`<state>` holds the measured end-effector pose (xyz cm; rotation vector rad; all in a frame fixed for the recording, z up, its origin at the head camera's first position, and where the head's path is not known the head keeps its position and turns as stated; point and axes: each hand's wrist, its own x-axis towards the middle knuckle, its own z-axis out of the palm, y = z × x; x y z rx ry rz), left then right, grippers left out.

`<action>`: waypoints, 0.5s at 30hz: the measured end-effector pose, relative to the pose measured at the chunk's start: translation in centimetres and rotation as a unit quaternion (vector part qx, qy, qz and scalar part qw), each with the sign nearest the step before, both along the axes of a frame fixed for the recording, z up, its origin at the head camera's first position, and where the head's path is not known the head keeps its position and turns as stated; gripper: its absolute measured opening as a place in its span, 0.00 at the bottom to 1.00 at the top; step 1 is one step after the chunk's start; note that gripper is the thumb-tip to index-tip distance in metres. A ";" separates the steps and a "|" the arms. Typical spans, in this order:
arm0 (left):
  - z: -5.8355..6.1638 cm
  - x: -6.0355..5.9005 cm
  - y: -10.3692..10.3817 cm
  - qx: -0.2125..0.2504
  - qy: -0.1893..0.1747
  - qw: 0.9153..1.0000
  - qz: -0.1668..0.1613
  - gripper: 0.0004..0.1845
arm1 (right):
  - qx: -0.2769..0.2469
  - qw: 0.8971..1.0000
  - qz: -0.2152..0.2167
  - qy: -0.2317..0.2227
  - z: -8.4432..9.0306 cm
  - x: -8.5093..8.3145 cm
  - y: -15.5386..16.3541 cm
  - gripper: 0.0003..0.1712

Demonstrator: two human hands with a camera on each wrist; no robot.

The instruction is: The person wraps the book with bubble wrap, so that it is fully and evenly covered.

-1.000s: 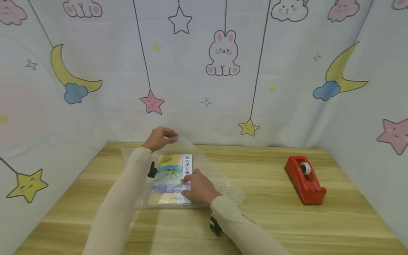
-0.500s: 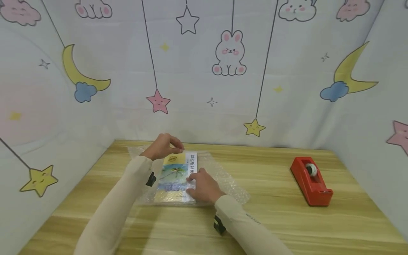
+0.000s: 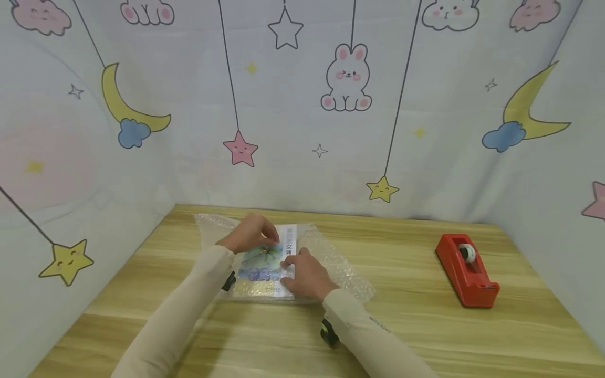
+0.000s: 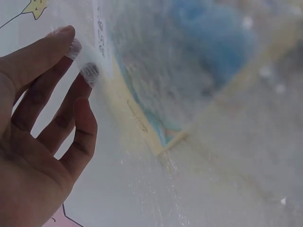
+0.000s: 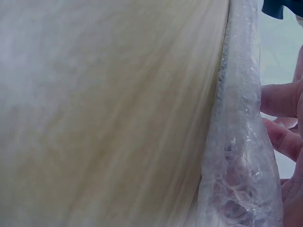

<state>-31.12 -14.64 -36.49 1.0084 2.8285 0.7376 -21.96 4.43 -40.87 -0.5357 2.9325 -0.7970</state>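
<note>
A book (image 3: pixel 259 274) with a yellow, blue and white cover lies on a sheet of bubble wrap (image 3: pixel 340 265), part of which is drawn over it. Thumb and fingertips of my left hand (image 3: pixel 254 232) pinch the sheet's edge above the upper part of the cover; the left wrist view shows the clear film (image 4: pixel 227 165) between them. My right hand (image 3: pixel 309 275) rests on the book's right side with its fingers extended, pressing it down. In the right wrist view, the wrap's edge (image 5: pixel 241 142) stands beside the fingers (image 5: pixel 281 100).
A red tape dispenser (image 3: pixel 468 270) with a roll of tape stands on the right of the wooden table (image 3: pixel 402 325). Printed white curtains (image 3: pixel 293 184) close off the back and both sides.
My left hand has come down and nearer, drawing the bubble wrap's edge over the book's top part. My right hand stays on the book. The view has turned slightly left.
</note>
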 end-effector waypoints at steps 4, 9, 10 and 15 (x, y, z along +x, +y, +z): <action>-0.8 0.0 0.5 -0.026 -0.009 1.000 0.010 0.02 | 0.005 1.000 -0.003 0.002 0.0 0.0 0.0 0.23; -1.3 0.2 0.9 -0.058 -0.005 0.998 0.020 0.04 | 0.008 1.000 0.002 0.001 0.1 0.1 0.0 0.24; -1.3 0.3 1.0 -0.064 -0.002 0.998 0.019 0.04 | 0.009 1.000 0.003 0.001 0.1 0.1 0.1 0.24; -1.1 0.4 1.1 -0.076 0.021 0.997 0.000 0.03 | 0.011 1.000 0.007 0.006 0.2 0.0 0.3 0.22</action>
